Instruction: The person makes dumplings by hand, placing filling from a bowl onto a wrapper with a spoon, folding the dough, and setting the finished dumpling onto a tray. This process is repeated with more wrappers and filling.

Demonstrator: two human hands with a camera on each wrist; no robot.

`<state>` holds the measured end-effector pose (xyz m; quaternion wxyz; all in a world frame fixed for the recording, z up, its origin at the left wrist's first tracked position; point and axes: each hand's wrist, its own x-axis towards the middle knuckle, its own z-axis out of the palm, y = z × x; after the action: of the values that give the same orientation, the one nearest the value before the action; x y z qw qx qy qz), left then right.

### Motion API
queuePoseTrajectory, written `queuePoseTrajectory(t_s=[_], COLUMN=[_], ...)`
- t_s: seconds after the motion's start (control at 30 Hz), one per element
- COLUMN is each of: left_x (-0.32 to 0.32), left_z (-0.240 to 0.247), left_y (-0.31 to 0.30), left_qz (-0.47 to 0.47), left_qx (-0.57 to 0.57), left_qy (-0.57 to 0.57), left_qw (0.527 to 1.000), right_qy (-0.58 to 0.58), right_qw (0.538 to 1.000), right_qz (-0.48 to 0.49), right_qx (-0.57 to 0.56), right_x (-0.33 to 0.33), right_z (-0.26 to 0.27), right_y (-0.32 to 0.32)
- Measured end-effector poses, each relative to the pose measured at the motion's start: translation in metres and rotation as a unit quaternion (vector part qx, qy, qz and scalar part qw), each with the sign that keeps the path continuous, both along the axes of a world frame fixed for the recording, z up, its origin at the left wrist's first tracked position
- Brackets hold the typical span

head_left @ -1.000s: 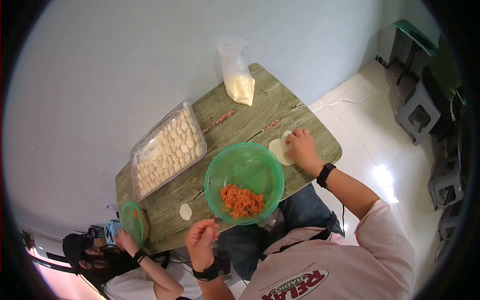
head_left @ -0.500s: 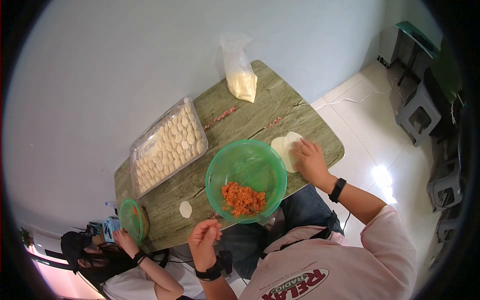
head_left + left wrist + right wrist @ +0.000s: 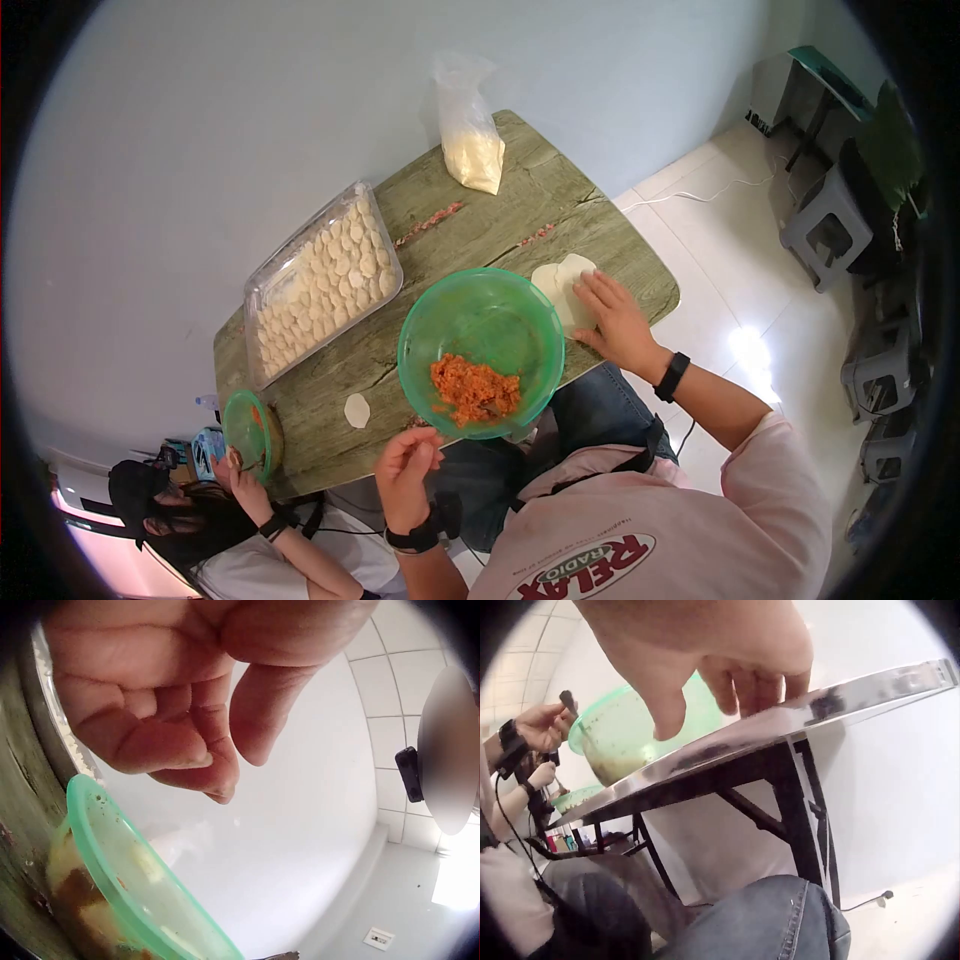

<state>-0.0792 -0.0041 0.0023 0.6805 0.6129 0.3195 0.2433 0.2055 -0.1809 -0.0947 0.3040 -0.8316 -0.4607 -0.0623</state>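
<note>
Green wood-grain table (image 3: 545,175), 1 clear tray (image 3: 331,337), 1 plastic bag (image 3: 470,145), 2 green bowls (image 3: 490,315) (image 3: 240,412), flat dough rounds (image 3: 556,287) (image 3: 357,411).

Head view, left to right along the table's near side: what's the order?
Small green bowl → lone dough wrapper → large green bowl → overlapping dough wrappers → right hand.

At the centre of your head view, the bowl (image 3: 500,312) is translucent green, its filling (image 3: 475,388) orange-red; the wrappers (image 3: 558,288) right of it are cream. Your tabletop (image 3: 610,235) is streaked grey-green, your shirt (image 3: 710,530) at lower right pale pink.
</note>
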Motion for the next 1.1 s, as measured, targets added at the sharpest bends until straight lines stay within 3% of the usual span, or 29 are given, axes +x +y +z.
queuePoseTrajectory(t_s=[0.23, 0.4, 0.63, 0.93, 1.03, 1.1], left_x=[-0.010, -0.008, -0.005, -0.010, -0.009, -0.007], left_z=[-0.006, -0.012, -0.014, -0.019, -0.018, -0.017], left_y=[-0.001, 0.002, 0.001, 0.000, -0.002, -0.002], left_qz=[0.011, 0.002, -0.014, 0.008, 0.004, -0.006], left_qx=[0.007, -0.010, -0.017, -0.014, -0.015, -0.017], left_qy=[-0.005, -0.010, -0.014, -0.016, -0.012, -0.017], left_qw=[1.000, 1.000, 1.000, 1.000, 1.000, 1.000], right_qy=[0.032, -0.009, 0.033, 0.024, 0.032, 0.064], right_qw=[0.996, 0.990, 0.997, 0.989, 0.986, 0.982], right_qz=[0.080, 0.131, 0.071, 0.143, 0.163, 0.109], right_qx=[-0.027, -0.046, 0.000, -0.023, 0.022, 0.140], right_x=[-0.042, -0.041, -0.037, -0.039, -0.041, -0.042], right_z=[-0.001, -0.019, 0.007, -0.012, -0.015, -0.017], right_y=[-0.017, -0.029, -0.005, -0.016, -0.020, -0.019])
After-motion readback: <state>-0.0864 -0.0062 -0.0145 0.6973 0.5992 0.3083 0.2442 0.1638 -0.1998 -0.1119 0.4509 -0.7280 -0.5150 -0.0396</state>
